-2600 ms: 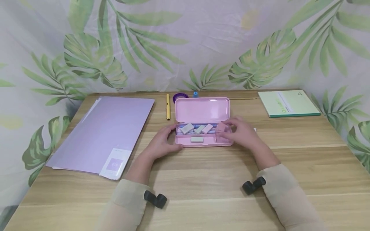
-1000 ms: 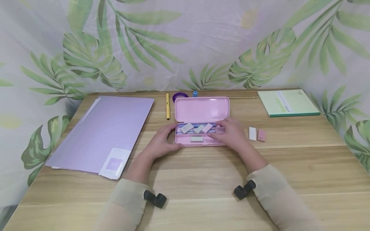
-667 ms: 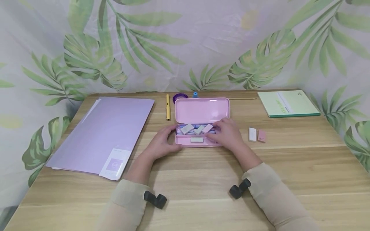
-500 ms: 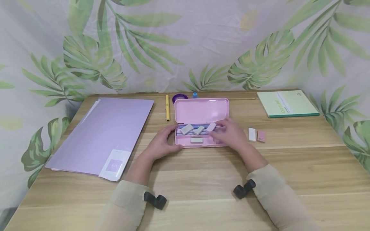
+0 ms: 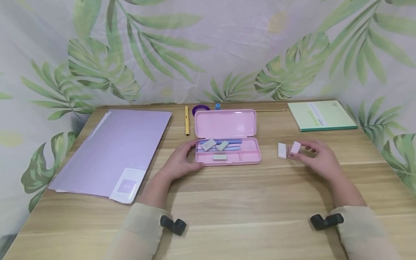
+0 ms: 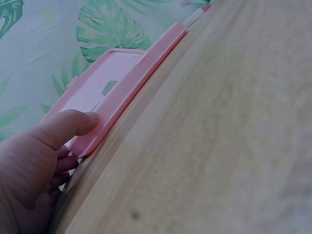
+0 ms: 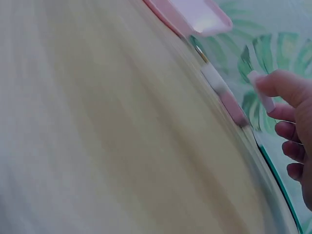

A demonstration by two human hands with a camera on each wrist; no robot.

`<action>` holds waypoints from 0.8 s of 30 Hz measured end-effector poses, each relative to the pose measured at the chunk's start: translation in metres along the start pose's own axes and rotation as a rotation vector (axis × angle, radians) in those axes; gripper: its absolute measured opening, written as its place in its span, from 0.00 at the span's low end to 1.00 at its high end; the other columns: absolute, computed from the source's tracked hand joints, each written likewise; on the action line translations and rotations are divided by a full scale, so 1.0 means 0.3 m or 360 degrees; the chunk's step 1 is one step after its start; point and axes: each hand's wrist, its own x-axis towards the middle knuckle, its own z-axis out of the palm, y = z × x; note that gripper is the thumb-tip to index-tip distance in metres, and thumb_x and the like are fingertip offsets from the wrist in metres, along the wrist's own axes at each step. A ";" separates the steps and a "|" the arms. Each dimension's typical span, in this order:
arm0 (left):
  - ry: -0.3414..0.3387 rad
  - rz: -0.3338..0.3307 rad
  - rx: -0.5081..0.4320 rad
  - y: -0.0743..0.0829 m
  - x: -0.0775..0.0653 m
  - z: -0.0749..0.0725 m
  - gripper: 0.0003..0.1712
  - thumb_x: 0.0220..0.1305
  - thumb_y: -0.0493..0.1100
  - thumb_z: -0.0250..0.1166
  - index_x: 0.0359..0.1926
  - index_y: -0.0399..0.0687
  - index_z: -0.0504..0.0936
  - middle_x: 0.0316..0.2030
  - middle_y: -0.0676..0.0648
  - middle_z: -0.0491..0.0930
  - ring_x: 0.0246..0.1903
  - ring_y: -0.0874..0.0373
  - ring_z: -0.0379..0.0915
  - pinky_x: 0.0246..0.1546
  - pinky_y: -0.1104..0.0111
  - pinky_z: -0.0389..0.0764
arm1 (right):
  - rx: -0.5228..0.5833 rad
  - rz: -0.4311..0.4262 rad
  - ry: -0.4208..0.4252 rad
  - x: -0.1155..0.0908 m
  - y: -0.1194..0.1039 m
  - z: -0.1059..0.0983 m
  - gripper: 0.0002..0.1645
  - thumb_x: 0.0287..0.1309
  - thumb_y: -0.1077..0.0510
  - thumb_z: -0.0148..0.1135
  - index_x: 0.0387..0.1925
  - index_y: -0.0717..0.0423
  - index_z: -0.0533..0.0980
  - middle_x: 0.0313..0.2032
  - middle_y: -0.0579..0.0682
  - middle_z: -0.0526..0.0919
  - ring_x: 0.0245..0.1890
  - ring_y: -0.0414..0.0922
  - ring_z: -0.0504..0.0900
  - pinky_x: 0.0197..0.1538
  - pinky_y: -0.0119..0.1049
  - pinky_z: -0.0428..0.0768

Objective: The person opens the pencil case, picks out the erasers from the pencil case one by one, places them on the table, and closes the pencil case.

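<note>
An open pink pencil case point(image 5: 250, 157) lies at mid-table with its lid tipped back. Inside are blue and pink pens point(image 5: 232, 148), two pale erasers on top of them and a greenish eraser point(image 5: 220, 157) in the front compartment. My left hand point(image 5: 178, 162) holds the case's left end, thumb on the front wall point(image 6: 122, 100) and fingers around the side. To the right, my right hand point(image 5: 320, 159) pinches a pale pink eraser point(image 5: 295, 147) between thumb and index finger, above the table. Below it are a white eraser point(image 5: 282, 150) and a darker pink eraser point(image 7: 233, 108), partly hidden in the head view.
A purple folder point(image 5: 120, 144) lies at the left. Behind the case are a yellow pen point(image 5: 187, 121), a purple roll of tape point(image 5: 199, 108), a small blue object point(image 5: 217, 106) and a thin stick point(image 5: 271, 110). A green notebook point(image 5: 321, 116) lies at the back right.
The darker pink eraser went from the case to beside the white one. My right hand then took the pale pink eraser from the case and carried it right. My left hand stayed put.
</note>
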 end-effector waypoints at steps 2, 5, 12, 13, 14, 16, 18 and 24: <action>0.0002 0.0004 -0.0001 -0.003 0.001 0.000 0.52 0.50 0.55 0.74 0.73 0.48 0.61 0.72 0.40 0.62 0.73 0.43 0.54 0.75 0.50 0.56 | -0.0047 -0.0003 0.0011 -0.008 0.044 -0.015 0.37 0.56 0.40 0.67 0.59 0.60 0.75 0.51 0.62 0.75 0.50 0.58 0.69 0.45 0.45 0.69; 0.0001 0.0004 -0.0006 -0.004 0.001 0.000 0.51 0.50 0.54 0.74 0.73 0.49 0.61 0.72 0.40 0.62 0.73 0.43 0.54 0.75 0.50 0.56 | -0.0072 -0.0012 -0.0033 -0.010 0.090 -0.030 0.35 0.58 0.43 0.66 0.59 0.62 0.74 0.49 0.62 0.75 0.48 0.55 0.69 0.45 0.43 0.68; -0.0008 -0.0013 -0.0005 0.002 0.000 0.000 0.52 0.50 0.55 0.74 0.73 0.50 0.61 0.72 0.41 0.61 0.73 0.43 0.53 0.75 0.50 0.55 | -0.0119 0.0017 -0.0213 -0.005 0.113 -0.038 0.39 0.60 0.43 0.63 0.65 0.64 0.70 0.52 0.65 0.73 0.50 0.58 0.70 0.50 0.48 0.70; -0.0009 -0.0018 -0.0003 0.003 -0.001 0.000 0.52 0.50 0.55 0.74 0.73 0.50 0.60 0.72 0.41 0.61 0.74 0.44 0.53 0.75 0.50 0.55 | -0.0114 0.0023 -0.0219 -0.005 0.112 -0.040 0.40 0.60 0.43 0.62 0.66 0.64 0.69 0.52 0.65 0.73 0.51 0.58 0.69 0.51 0.49 0.70; -0.0011 -0.0019 -0.0001 0.003 -0.001 0.001 0.52 0.50 0.55 0.74 0.73 0.50 0.60 0.72 0.41 0.61 0.74 0.44 0.52 0.75 0.50 0.55 | -0.0104 0.0030 -0.0219 -0.005 0.110 -0.041 0.40 0.61 0.42 0.61 0.67 0.64 0.68 0.53 0.65 0.72 0.51 0.58 0.69 0.51 0.50 0.69; -0.0014 -0.0022 0.0001 0.004 -0.001 0.001 0.52 0.50 0.56 0.74 0.74 0.50 0.60 0.72 0.41 0.60 0.74 0.44 0.52 0.75 0.50 0.55 | -0.0073 0.0046 -0.0203 -0.006 0.100 -0.042 0.42 0.62 0.41 0.60 0.68 0.63 0.66 0.53 0.66 0.72 0.51 0.59 0.69 0.52 0.52 0.69; -0.0015 -0.0021 0.0000 0.005 0.000 0.002 0.52 0.50 0.56 0.74 0.73 0.50 0.60 0.72 0.41 0.60 0.74 0.44 0.52 0.75 0.50 0.55 | -0.0034 0.0051 -0.0173 -0.004 0.077 -0.037 0.42 0.63 0.40 0.58 0.69 0.64 0.65 0.53 0.66 0.72 0.51 0.59 0.69 0.51 0.52 0.69; -0.0010 -0.0014 0.0004 0.004 0.001 0.002 0.52 0.51 0.55 0.74 0.73 0.50 0.60 0.72 0.41 0.61 0.73 0.44 0.53 0.75 0.51 0.56 | 0.0056 -0.0021 -0.0087 0.025 -0.045 0.028 0.40 0.62 0.39 0.61 0.65 0.61 0.69 0.49 0.62 0.76 0.48 0.54 0.71 0.47 0.44 0.71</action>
